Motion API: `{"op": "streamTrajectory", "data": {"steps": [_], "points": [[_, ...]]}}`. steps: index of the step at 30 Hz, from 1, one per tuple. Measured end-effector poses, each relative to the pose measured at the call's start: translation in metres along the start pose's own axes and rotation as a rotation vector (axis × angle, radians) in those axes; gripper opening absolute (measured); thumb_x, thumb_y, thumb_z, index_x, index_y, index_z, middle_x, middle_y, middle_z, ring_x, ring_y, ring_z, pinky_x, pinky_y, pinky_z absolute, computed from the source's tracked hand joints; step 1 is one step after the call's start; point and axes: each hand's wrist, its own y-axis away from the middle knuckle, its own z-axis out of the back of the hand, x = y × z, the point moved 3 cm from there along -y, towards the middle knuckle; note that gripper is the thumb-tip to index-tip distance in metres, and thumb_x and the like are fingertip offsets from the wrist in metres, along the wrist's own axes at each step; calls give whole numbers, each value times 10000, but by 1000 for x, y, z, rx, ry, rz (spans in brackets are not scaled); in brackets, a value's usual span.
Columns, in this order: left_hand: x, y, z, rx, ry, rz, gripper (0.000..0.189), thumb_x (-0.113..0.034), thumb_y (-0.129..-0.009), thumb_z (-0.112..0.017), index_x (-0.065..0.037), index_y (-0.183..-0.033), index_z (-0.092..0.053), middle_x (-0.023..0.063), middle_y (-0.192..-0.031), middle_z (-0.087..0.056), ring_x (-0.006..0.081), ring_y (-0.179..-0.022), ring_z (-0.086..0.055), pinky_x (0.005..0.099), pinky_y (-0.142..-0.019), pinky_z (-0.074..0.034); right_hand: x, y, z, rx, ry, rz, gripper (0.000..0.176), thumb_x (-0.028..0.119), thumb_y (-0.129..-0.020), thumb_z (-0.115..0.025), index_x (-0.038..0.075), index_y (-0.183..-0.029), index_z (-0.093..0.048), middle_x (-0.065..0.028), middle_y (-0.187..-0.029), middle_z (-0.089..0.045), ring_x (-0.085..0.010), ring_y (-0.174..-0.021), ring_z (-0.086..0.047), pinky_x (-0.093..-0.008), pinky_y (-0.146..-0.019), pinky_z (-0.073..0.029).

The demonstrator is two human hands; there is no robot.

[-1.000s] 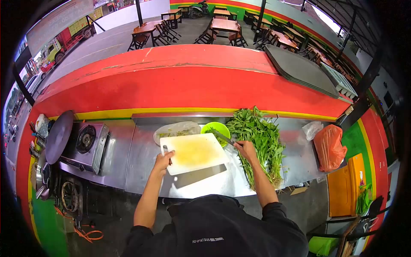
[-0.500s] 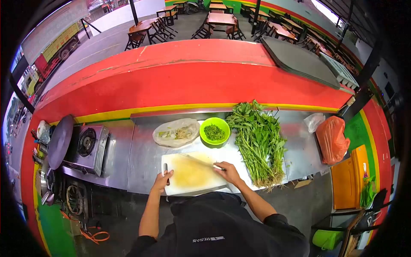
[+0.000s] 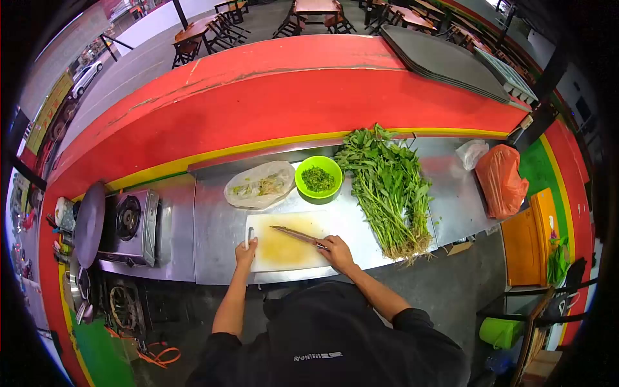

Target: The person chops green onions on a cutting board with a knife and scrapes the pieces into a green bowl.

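Note:
In front of me a white cutting board (image 3: pixel 296 259) with a yellow stain lies on the steel counter. My left hand (image 3: pixel 245 251) is closed round the board's left edge, at its handle slot. The handle of a knife (image 3: pixel 293 233) is gripped in my right hand (image 3: pixel 336 252), and the blade points left over the board. Behind the board stands a lime-green bowl (image 3: pixel 338 173) holding chopped greens (image 3: pixel 318 179). Left of it rests a clear plastic bag (image 3: pixel 248 195) with plant scraps inside. A large heap of leafy greens (image 3: pixel 389 187) with roots lies to the right.
A gas stove (image 3: pixel 128 219) and an upright wok (image 3: pixel 90 224) are at the left end. An orange plastic bag (image 3: pixel 501 180) sits on the right. The red wall (image 3: pixel 271 106) runs behind the counter, with dark trays (image 3: pixel 445 63) on top.
The knife blade has turned, now showing darker over the board. My view has tilted down and shifted slightly. Both hands keep their grip.

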Motion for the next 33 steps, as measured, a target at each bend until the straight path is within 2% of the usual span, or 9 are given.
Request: {"op": "streamTrajectory", "data": {"steps": [5,7,9,10,16,18,25,29,33], "points": [[14,-12,-1,-314,-263,-292,313,-189,-874,-784,19,-1089,-692,86,-859,-736,170,-754,-681,311,-692,-538,-19,-18,4,-50,-114,-10,268,194,-880,-742,47,-1103,-727,-128,-1045,-667,-326,-981,-621,-411,-866,-512],[14,-10,-4,-365,-266,-233,344,-168,-854,-769,5,-1138,-683,134,-961,-741,242,-862,-702,376,-777,-547,-47,-33,9,-147,-318,-334,298,184,-894,-716,1,-1128,-697,-172,-1015,-656,-349,-995,-618,-420,-878,-507],[-5,8,-12,-549,-618,-278,358,-182,-837,-760,-51,-1163,-691,136,-1094,-715,305,-1015,-667,446,-897,-521,-72,-57,22,-337,-147,-306,377,173,-888,-723,-36,-1193,-647,-220,-1041,-630,-382,-1025,-603,-435,-902,-495],[6,1,-10,-501,-487,-219,354,-204,-830,-755,-100,-1164,-698,119,-1150,-685,334,-1114,-614,486,-971,-482,-85,-69,24,-387,-42,-254,422,176,-876,-740,-40,-1221,-626,-232,-1071,-615,-395,-1032,-595,-444,-917,-487],[-17,21,-8,-464,-532,-331,224,-162,-836,-741,-85,-1046,-721,109,-1037,-684,291,-1015,-656,427,-899,-521,-106,-120,22,-301,125,-251,541,158,-793,-810,-44,-1257,-619,-234,-1175,-557,-405,-1102,-536,-471,-986,-447],[-14,18,-9,-451,-491,-402,169,-128,-839,-731,-53,-990,-737,104,-955,-707,255,-876,-687,368,-818,-547,-101,-124,20,-233,174,-273,419,157,-792,-809,-34,-1149,-700,-211,-1090,-600,-392,-1048,-562,-462,-940,-470],[-25,15,-24,-335,-313,-347,140,-108,-889,-694,-24,-992,-739,117,-954,-736,245,-901,-717,360,-832,-556,-120,-125,11,-265,59,-215,243,135,-826,-754,-12,-1020,-752,-204,-1039,-620,-380,-994,-602,-458,-903,-492],[-61,30,-53,-309,-486,-634,154,-95,-879,-700,-29,-1015,-732,141,-969,-730,259,-882,-714,363,-803,-560,-113,-122,16,-434,9,-259,339,80,-804,-778,-25,-1120,-712,-214,-1059,-610,-388,-994,-605,-459,-888,-495],[-71,16,-99,8,-323,-582,218,-117,-907,-692,-5,-1092,-711,153,-992,-731,303,-914,-704,392,-849,-552,-109,-123,13,-354,133,-325,427,108,-779,-816,-48,-1157,-692,-221,-1105,-581,-383,-990,-597,-447,-876,-501]]}}
